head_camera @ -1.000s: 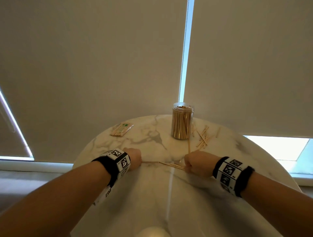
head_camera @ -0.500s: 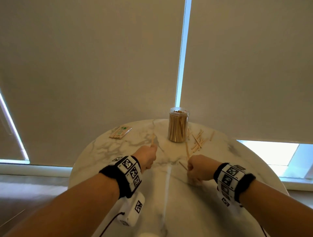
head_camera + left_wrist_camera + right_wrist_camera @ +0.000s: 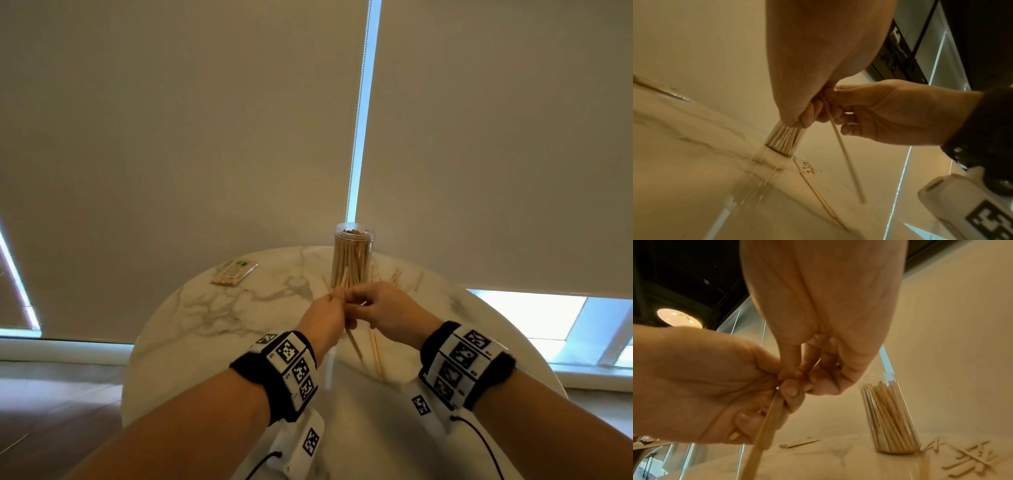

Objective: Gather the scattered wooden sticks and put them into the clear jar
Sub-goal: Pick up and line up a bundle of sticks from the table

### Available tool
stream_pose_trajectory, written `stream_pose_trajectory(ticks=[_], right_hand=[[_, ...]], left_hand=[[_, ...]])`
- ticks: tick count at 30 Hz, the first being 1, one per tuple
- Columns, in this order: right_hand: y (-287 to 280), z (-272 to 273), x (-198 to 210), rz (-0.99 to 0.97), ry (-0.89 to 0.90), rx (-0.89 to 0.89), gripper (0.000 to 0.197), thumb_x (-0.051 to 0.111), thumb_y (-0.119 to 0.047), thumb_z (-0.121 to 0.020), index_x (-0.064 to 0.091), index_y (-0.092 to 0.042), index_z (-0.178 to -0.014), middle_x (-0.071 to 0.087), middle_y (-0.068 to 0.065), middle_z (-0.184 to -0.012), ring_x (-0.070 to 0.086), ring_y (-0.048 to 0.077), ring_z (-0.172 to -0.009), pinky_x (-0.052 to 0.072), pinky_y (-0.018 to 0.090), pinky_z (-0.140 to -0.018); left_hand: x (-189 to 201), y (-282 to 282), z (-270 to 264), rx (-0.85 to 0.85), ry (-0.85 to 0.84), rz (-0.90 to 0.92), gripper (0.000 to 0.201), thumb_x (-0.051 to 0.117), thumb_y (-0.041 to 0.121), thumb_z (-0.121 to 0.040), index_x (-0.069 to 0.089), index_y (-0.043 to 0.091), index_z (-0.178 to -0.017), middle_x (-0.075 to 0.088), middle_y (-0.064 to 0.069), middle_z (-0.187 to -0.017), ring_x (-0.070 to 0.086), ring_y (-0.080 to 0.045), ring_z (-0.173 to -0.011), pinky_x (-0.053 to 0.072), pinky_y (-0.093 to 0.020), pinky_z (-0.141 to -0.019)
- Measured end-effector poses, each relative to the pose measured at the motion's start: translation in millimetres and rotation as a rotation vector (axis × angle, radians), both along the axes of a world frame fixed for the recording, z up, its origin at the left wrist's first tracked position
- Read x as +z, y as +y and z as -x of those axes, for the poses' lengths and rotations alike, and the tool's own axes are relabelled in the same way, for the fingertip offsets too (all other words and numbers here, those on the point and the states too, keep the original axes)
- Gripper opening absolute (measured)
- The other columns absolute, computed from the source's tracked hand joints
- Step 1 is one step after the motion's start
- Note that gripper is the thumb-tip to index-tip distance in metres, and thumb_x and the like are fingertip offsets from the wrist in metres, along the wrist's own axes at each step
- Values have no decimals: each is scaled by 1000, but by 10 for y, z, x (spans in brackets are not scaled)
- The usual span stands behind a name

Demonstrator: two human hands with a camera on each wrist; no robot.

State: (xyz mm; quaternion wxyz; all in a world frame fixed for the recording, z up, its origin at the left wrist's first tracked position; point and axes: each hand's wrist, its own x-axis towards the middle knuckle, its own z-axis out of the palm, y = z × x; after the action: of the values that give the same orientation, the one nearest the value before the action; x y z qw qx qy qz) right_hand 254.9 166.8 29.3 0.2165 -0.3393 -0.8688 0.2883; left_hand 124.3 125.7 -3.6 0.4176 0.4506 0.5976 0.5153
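The clear jar (image 3: pixel 352 260), packed with upright wooden sticks, stands at the far middle of the round marble table (image 3: pixel 212 329). Just in front of it my two hands meet above the table. My left hand (image 3: pixel 334 301) grips a small bundle of sticks (image 3: pixel 352 342) that pokes out above and below the fist. My right hand (image 3: pixel 356 299) pinches the same bundle from the right. In the right wrist view the bundle (image 3: pixel 764 426) runs down through the curled left fingers (image 3: pixel 789 391). Loose sticks (image 3: pixel 376 353) lie on the table under the hands, and more (image 3: pixel 966 459) right of the jar (image 3: pixel 890 415).
A sealed packet of sticks (image 3: pixel 234 273) lies at the table's far left. Pale roller blinds hang right behind the table, with bright window strips at both sides. The table edge curves off close on the left and right.
Both hands have lifted off the table and come together in front of the jar, bringing the picked-up sticks with them. The head view has tilted down a little.
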Motion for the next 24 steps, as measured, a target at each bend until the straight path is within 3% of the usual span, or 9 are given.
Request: stream_pose_trajectory(ticks=[3,6,8,10,12,15,17,21,24], right_hand=[[-14,26,11,78,115,-21,11,65,-30,-95,72,-22,-98,73,-3,-87,69,12,-80,57,23,-70],[92,18,-73,35,157,-339,19,60,-30,-98,66,-12,-93,71,4,-86,69,19,-73,61,30,-69],[186,-35,-160,-24,-171,-458,28,56,-35,-99,60,-11,-85,68,5,-86,68,22,-78,59,35,-74],[194,-61,-266,-17,-552,-471,38,57,-44,-97,53,-14,-74,63,3,-85,63,22,-80,54,31,-74],[174,-57,-331,21,-699,-447,35,64,-45,-93,55,-14,-78,63,2,-87,62,20,-81,52,27,-72],[145,-39,-323,58,-734,-415,26,65,-29,-93,64,-8,-108,69,8,-106,68,25,-96,56,30,-82],[135,-55,-291,94,-768,-397,29,63,-23,-94,65,-4,-115,67,8,-102,66,24,-94,55,30,-84],[139,-131,-304,207,-748,-385,28,63,-26,-94,68,-3,-109,65,7,-92,63,23,-84,57,35,-89],[175,-190,-365,333,-635,-413,24,64,-30,-93,68,-8,-85,68,4,-76,65,19,-64,61,33,-76]], left_hand=[[14,41,87,129,111,-64,53,23,43,-108,65,14,-96,61,-4,-76,55,-15,-67,44,-28,-63],[23,98,212,244,105,-100,51,25,48,-106,62,18,-88,55,-1,-71,56,-18,-67,45,-33,-69],[23,125,259,232,-25,-89,47,28,48,-105,58,16,-89,49,1,-67,57,-17,-61,51,-35,-64],[8,127,269,200,-130,-94,42,33,48,-104,54,14,-92,42,0,-65,45,-13,-50,49,-30,-51],[-29,147,263,205,-108,-78,44,34,52,-102,53,12,-103,44,-4,-65,44,-17,-49,41,-27,-49],[-91,181,244,180,-147,20,47,31,57,-101,54,18,-113,49,-7,-64,50,-22,-54,50,-36,-59],[-102,159,196,142,-190,72,40,32,49,-104,54,17,-94,39,2,-60,33,-13,-46,35,-26,-44],[-180,163,129,111,-185,157,25,41,19,-102,55,11,-84,40,-1,-61,30,-14,-48,24,-24,-45],[-282,224,120,99,-179,243,14,47,12,-96,58,6,-88,38,-4,-61,29,-15,-47,23,-24,-44]])
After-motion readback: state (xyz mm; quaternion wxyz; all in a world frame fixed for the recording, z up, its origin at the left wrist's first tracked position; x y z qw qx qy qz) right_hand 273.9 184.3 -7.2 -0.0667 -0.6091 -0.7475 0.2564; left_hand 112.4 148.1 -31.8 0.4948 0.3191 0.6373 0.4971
